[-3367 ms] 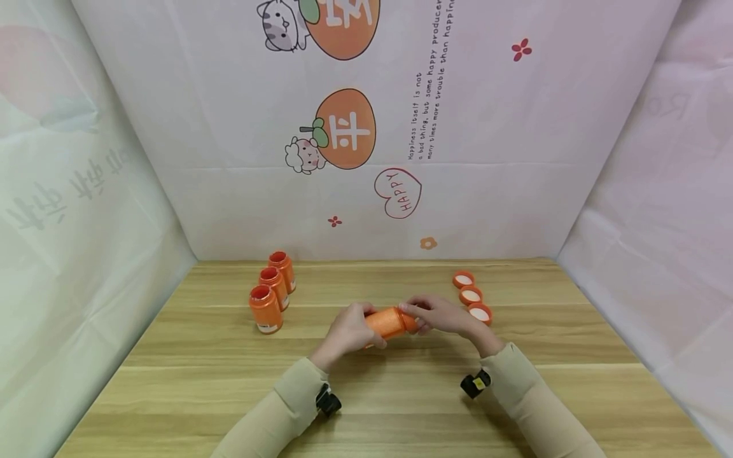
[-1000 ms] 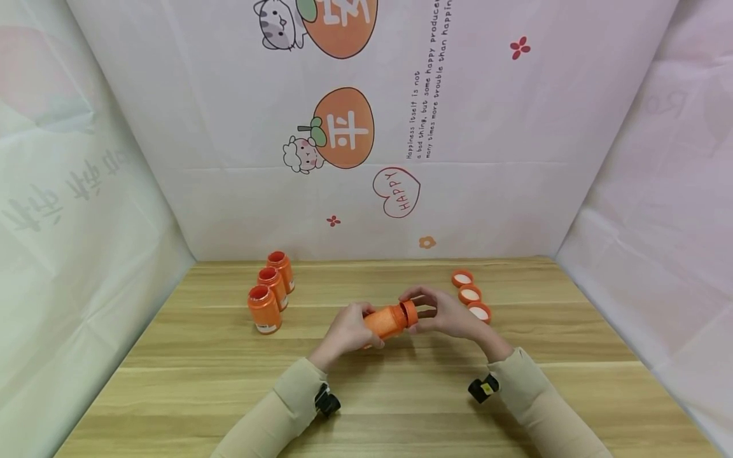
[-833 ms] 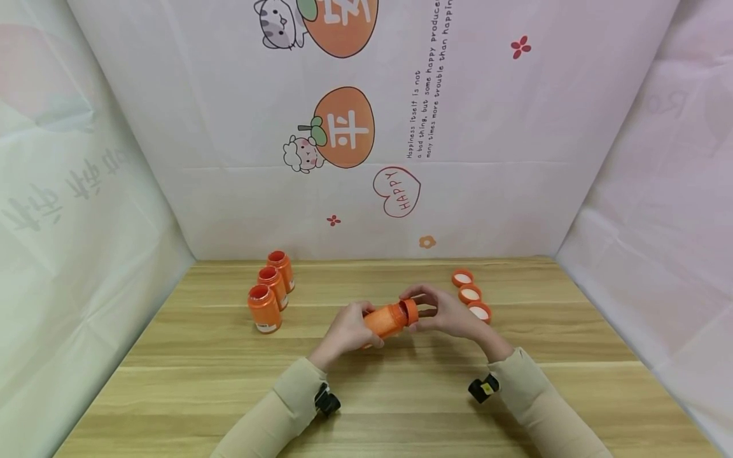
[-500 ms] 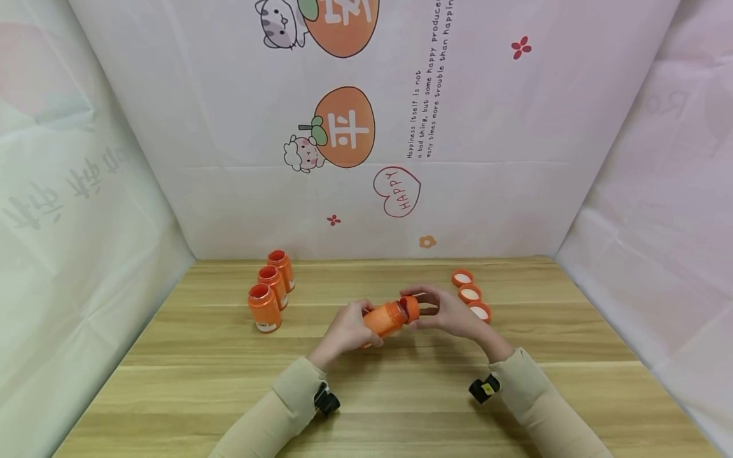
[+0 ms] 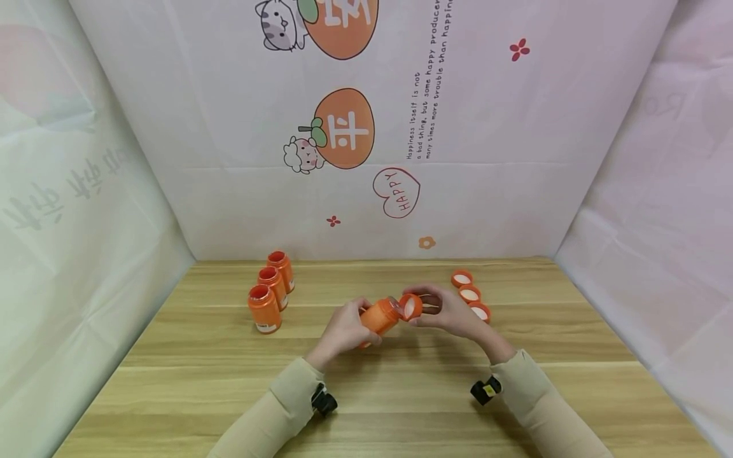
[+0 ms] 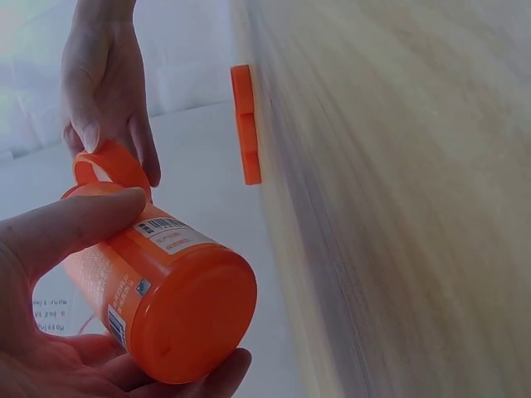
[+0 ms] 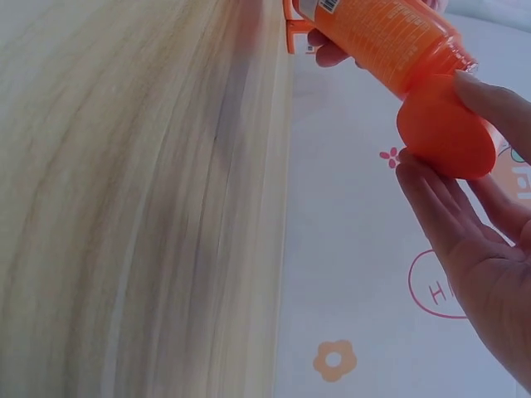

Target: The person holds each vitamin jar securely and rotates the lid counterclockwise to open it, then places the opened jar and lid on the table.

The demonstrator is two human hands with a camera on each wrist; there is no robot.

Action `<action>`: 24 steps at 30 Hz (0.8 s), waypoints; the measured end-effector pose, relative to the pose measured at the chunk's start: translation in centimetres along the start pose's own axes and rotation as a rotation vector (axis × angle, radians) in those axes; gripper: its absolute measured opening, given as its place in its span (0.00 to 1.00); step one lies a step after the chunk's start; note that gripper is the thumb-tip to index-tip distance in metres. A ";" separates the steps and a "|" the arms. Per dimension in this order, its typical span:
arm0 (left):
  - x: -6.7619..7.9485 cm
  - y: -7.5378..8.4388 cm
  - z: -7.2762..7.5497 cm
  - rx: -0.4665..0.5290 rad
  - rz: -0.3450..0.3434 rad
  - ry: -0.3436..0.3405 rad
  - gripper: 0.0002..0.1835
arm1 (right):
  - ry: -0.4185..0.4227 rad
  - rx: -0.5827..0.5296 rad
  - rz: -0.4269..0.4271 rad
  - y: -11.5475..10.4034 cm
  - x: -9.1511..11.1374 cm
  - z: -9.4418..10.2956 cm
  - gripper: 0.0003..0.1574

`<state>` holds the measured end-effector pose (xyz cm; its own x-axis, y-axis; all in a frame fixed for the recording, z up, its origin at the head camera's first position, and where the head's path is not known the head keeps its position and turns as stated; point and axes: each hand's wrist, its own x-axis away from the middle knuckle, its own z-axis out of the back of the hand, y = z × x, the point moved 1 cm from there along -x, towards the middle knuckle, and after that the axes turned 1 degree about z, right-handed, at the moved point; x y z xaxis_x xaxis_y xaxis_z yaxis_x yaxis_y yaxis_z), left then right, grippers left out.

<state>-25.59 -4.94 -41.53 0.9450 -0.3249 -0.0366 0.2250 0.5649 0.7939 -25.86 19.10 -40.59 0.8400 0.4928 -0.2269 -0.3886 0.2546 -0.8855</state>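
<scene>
My left hand (image 5: 345, 329) grips an orange bottle (image 5: 380, 316) round its body, above the middle of the table. The bottle lies tilted, its mouth up and to the right. In the left wrist view its round base and a barcode label show. My right hand (image 5: 447, 312) pinches an orange screw cap (image 5: 410, 306) between thumb and fingers. The cap is off the threads, turned so that its white liner shows in the head view, and stands right beside the bottle's mouth. In the right wrist view the cap's smooth top (image 7: 446, 128) faces the camera.
Three uncapped orange bottles (image 5: 265, 310) stand in a slanting row on the left of the wooden table (image 5: 378, 407). Three caps (image 5: 470, 294) lie liner up in a row behind the right hand. White printed sheets (image 5: 240, 210) wall the table at the back and sides.
The cap has come away from the bottle's mouth and turned, so its white liner now shows. The left hand has tipped the bottle slightly more upright and drawn it a little left.
</scene>
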 end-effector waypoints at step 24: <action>0.3 -1.8 1.7 0.016 0.024 0.069 0.29 | 0.089 0.149 -0.042 0.9 1.0 0.9 0.35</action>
<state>-26.18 -7.39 -41.94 0.9644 -0.2578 -0.0588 0.1987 0.5597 0.8045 -25.70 20.60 -41.22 0.8845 0.4050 -0.2318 -0.3986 0.3976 -0.8264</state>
